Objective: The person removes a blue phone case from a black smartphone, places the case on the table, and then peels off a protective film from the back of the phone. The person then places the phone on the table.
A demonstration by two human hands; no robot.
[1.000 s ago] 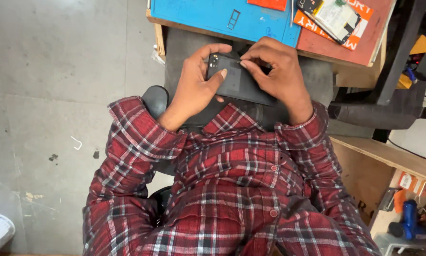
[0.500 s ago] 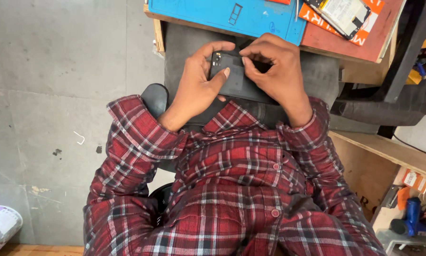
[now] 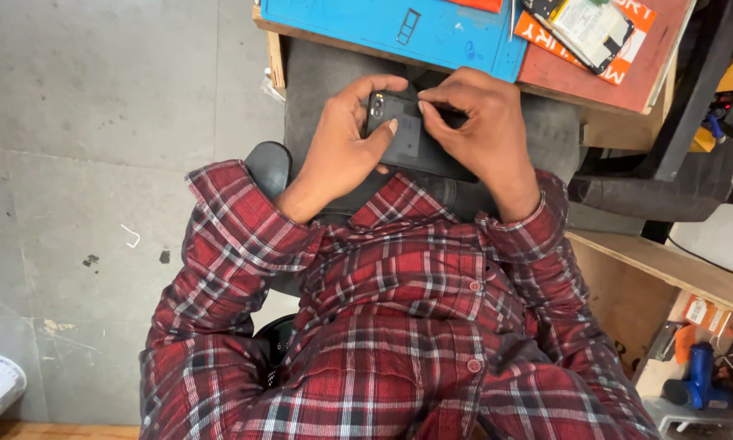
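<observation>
A black phone lies back side up over my lap, held between both hands. My left hand wraps its left end, thumb on the back near the camera corner. My right hand covers its right part, with the fingertips pressing on the back cover. Both arms wear a red plaid shirt. Most of the phone's right end is hidden under my right hand.
A blue work mat lies on the wooden bench ahead, with an opened phone on an orange sheet. A black chair stands to the right, a blue tool at lower right, and grey concrete floor to the left.
The view has tilted slightly, so the bench sits higher in the frame. My hands keep the phone in the same grip; the right fingers have shifted a little on its back.
</observation>
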